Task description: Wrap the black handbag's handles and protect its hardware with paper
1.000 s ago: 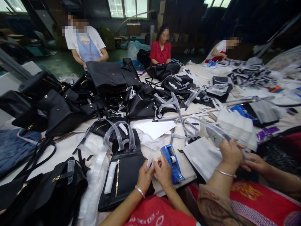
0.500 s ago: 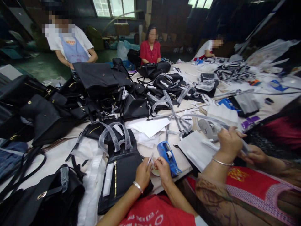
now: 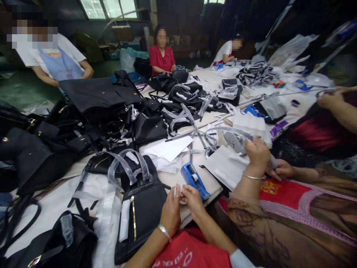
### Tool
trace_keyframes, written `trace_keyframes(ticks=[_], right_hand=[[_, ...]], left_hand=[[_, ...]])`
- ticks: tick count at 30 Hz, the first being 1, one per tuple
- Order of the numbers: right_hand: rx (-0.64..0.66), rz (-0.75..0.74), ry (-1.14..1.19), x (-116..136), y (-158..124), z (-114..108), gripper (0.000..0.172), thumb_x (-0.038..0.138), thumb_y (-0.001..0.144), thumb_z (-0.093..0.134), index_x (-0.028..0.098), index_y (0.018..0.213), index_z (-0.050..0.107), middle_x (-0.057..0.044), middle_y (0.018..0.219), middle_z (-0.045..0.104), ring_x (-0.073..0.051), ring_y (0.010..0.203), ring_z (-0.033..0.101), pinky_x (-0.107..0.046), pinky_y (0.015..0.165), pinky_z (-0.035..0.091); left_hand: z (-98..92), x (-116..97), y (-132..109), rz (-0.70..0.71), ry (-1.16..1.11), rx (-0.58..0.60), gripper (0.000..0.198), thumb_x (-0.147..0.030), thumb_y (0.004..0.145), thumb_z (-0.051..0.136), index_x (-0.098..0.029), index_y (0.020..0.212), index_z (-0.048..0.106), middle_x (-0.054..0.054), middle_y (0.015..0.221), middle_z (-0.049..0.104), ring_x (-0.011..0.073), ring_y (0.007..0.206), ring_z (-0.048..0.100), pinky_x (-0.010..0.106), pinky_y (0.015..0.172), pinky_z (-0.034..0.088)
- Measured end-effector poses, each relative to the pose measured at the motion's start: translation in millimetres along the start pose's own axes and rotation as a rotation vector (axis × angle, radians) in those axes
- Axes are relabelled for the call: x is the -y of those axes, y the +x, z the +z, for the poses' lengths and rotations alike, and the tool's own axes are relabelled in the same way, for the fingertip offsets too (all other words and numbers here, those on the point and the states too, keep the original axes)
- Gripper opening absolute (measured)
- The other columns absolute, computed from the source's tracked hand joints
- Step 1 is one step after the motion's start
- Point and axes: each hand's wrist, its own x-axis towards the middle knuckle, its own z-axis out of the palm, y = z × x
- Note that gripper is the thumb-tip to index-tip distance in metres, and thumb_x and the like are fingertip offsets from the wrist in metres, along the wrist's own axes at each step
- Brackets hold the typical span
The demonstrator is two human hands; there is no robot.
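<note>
My left hand (image 3: 171, 208), with a silver bangle at the wrist, is closed on a small whitish piece (image 3: 178, 190) held upright near the table's front edge. Against it, my right hand (image 3: 193, 199) pinches at the same piece; its details are too small to tell. Just beyond my right hand lies a blue tape dispenser (image 3: 195, 180). To the left of my hands a black bag (image 3: 145, 208) lies flat, with a gold zipper, a white-wrapped strip (image 3: 125, 219) and handles wrapped in clear film (image 3: 122, 167).
White sheets (image 3: 170, 149) lie beyond my hands. Black bags (image 3: 97, 96) are heaped at the left and middle. At my right, a co-worker's hands (image 3: 258, 152) hold a wrapped strap. Other people stand around the table.
The view has turned to the right, so the scene sits further left. My hands have come closer together around the whitish piece. Another person's arm now shows at the right edge.
</note>
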Motion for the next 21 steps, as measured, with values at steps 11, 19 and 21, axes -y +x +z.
trace_keyframes(ticks=[11,19,21], right_hand=[[-0.051,-0.207,-0.259,-11.9,9.3,-2.6,0.021,0.038,0.073,0.063,0.018,0.076,0.058,0.001,0.067,0.059,-0.013,0.061,0.054,-0.026,0.06,0.043],[-0.082,-0.549,-1.006,24.6,1.2,-46.6,0.013,0.027,0.086,0.049,0.021,0.088,0.06,-0.004,0.086,0.062,-0.018,0.084,0.056,-0.028,0.077,0.04],[-0.29,-0.524,-1.197,34.3,6.0,-76.0,0.017,0.028,0.087,0.047,0.018,0.094,0.059,-0.009,0.094,0.061,-0.021,0.092,0.054,-0.03,0.081,0.038]], left_hand=[[-27.9,-7.5,13.2,-0.49,-0.922,0.014,0.055,-0.041,0.082,0.055,-0.018,0.132,0.046,0.013,0.121,0.06,0.0251,0.109,0.058,0.038,0.092,0.046],[-37.9,0.0,24.7,-0.712,-1.186,0.099,0.032,-0.041,0.067,0.071,-0.013,0.082,0.064,0.001,0.068,0.065,0.0093,0.055,0.055,0.019,0.053,0.043],[-41.8,1.3,23.3,-0.715,-1.193,0.085,0.031,-0.041,0.069,0.07,-0.013,0.082,0.063,0.001,0.07,0.065,0.0085,0.055,0.055,0.018,0.054,0.043]])
